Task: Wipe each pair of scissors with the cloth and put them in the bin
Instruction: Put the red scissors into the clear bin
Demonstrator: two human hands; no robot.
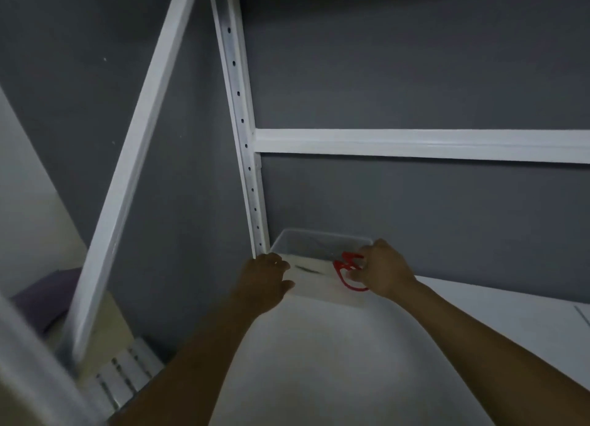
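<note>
The left hand [267, 278] curls its fingers [277, 261] on the clear bin [319, 234] in the shelf [319, 345] corner. The right hand [383, 269] pinches red scissors [346, 267].

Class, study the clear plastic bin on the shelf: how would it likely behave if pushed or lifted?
The bin looks thin-walled and holds little, so it is probably light and slightly flexible. On the smooth white shelf it would likely slide rather than tip, which may be why the left hand grips its corner.
</note>
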